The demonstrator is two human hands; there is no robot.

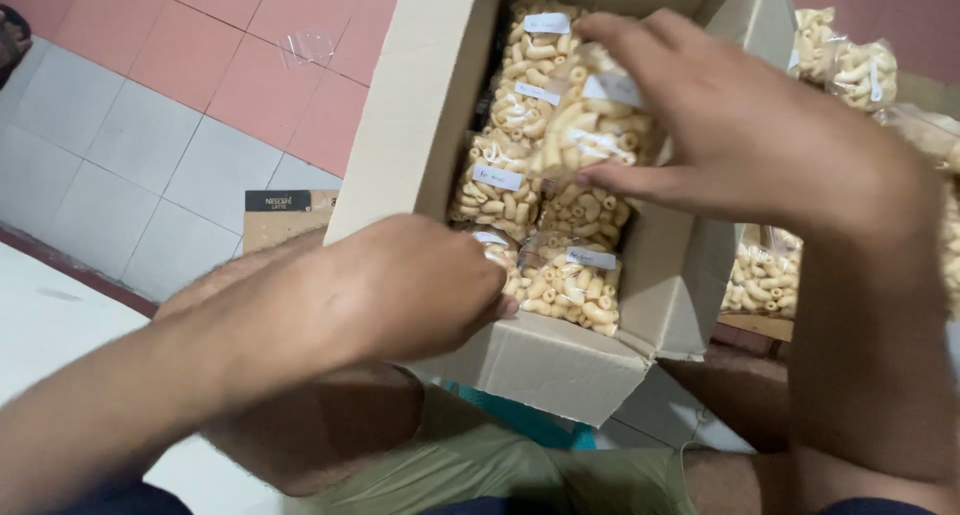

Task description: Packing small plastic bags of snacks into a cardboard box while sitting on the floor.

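Observation:
An open cardboard box (420,115) stands in front of me, packed with several clear bags of pale tube-shaped snacks, each with a small white label. My right hand (740,125) grips one such snack bag (590,125) by its edge, held over the bags in the box. My left hand (420,285) reaches into the box's near corner, its fingertips on a snack bag (570,285) there; whether it grips it is hidden.
More bags of the same snacks (850,65) lie outside the box to the right, some in a second carton (765,275). A small printed cardboard piece (285,215) lies left of the box on the grey and pink floor tiles (180,85).

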